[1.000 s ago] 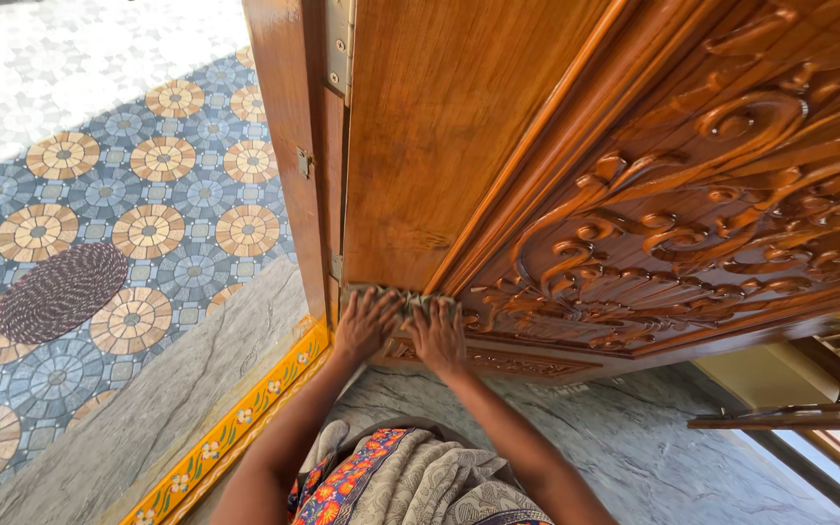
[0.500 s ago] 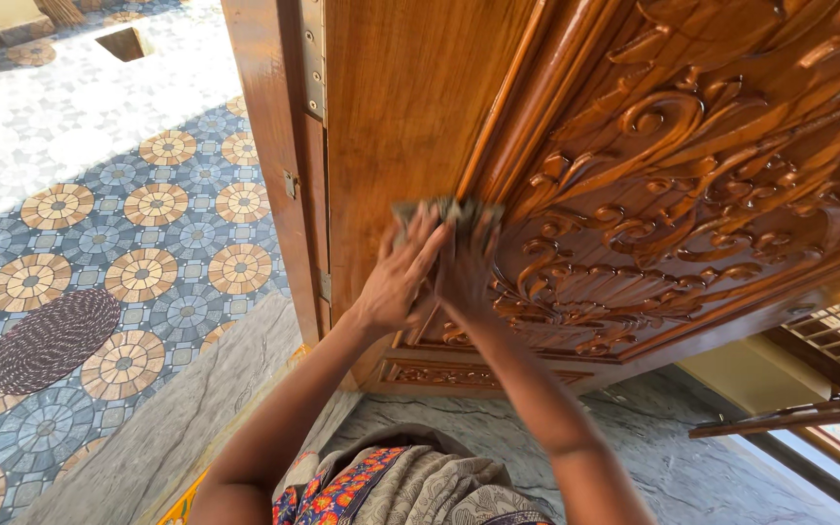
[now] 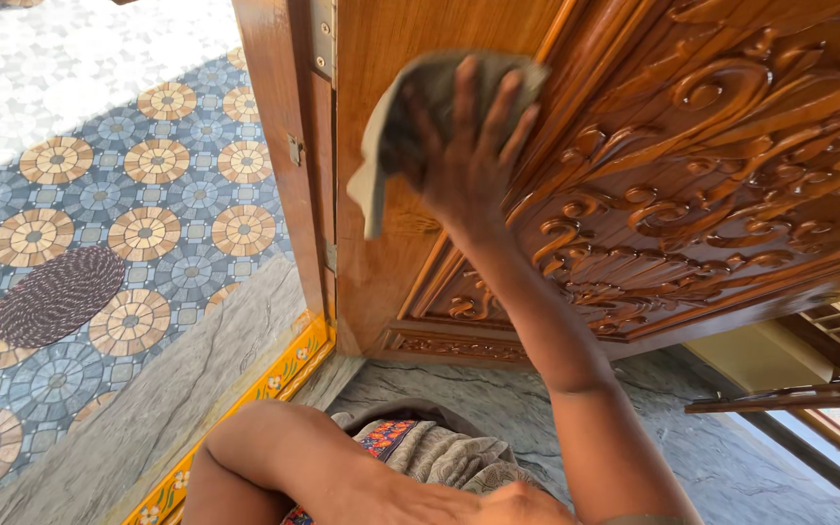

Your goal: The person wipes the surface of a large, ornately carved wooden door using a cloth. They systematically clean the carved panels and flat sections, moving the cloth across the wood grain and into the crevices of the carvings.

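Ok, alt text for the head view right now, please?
The right hand presses a grey cloth flat against a carved wooden door. The left arm is folded low over the lap. Patterned floor tiles lie outside.

Under you runs the grey veined stone floor, with the carved wooden door standing just above it. At its left edge a yellow flower-painted threshold strip meets a grey stone step. Beyond that lies the patterned tile paving — round medallions in brown and blue — and one dark oval mat rests on it.
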